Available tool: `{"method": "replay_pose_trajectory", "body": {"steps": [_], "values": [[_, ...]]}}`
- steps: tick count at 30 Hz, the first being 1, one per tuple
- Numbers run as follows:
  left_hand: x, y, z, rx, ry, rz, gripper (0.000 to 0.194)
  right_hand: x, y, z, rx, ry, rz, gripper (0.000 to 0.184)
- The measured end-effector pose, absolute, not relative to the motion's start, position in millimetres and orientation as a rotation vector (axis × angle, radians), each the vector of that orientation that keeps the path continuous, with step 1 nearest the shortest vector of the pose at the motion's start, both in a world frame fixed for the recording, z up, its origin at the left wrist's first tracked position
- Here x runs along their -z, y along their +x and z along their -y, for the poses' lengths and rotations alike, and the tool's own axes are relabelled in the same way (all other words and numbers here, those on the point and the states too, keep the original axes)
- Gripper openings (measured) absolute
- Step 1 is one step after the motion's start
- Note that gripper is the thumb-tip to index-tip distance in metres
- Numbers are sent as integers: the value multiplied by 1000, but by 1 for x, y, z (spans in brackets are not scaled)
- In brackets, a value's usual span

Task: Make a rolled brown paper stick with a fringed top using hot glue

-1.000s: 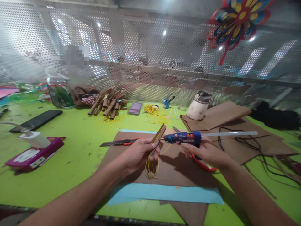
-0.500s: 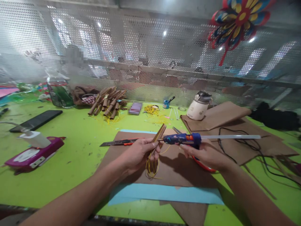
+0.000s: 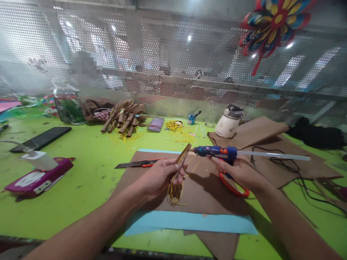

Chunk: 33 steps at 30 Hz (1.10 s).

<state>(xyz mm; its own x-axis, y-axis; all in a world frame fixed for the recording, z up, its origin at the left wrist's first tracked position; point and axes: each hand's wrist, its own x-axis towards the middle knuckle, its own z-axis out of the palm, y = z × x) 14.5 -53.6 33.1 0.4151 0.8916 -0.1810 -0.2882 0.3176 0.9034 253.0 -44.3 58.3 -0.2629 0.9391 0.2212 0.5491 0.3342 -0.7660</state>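
My left hand (image 3: 169, 172) pinches a folded strip of brown paper (image 3: 183, 159) that points upward, with loops of yellow string (image 3: 175, 195) hanging below it. A blue glue gun (image 3: 217, 152) is gripped in my right hand (image 3: 234, 169), its nozzle close to the upper part of the paper strip. A long clear glue stick (image 3: 273, 155) juts from the gun's back end. Under both hands lies a brown paper sheet (image 3: 151, 191) with a light blue strip (image 3: 192, 222) along its near side. Red-handled scissors (image 3: 235, 189) rest partly hidden below my right hand.
A utility knife (image 3: 135, 163) lies left of my hands. Further left are a purple power strip (image 3: 45, 180) and a black phone (image 3: 43, 139). Rolled brown paper cones (image 3: 126, 119), a blue paint jar (image 3: 191, 120) and a white flask (image 3: 229, 122) stand behind. A black cord (image 3: 287, 168) trails right.
My right hand has shifted the glue gun slightly right and up, drawing its nozzle from low on the paper strip toward the tip. My left hand stays nearly still.
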Motion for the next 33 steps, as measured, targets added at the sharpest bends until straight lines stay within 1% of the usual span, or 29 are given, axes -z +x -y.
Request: {"method": "replay_pose_trajectory", "body": {"steps": [6,10,14,19,25,33], "values": [[-33,14,53,-888,902,-794,14,-56,255,44,-764,-1341,1986,36],[-33,14,53,-885,939,-772,13,-55,258,44,-909,-1256,2134,38],[-34,13,53,-881,948,-765,13,-52,261,41,-1008,-1201,2138,38],[-35,13,54,-883,919,-770,15,-47,260,38,-989,-1183,1978,43],[-34,12,53,-895,924,-734,18,-50,257,41,-1013,-1163,2045,34],[-35,12,54,-891,932,-728,17,-52,259,43,-984,-1209,2049,38]]}}
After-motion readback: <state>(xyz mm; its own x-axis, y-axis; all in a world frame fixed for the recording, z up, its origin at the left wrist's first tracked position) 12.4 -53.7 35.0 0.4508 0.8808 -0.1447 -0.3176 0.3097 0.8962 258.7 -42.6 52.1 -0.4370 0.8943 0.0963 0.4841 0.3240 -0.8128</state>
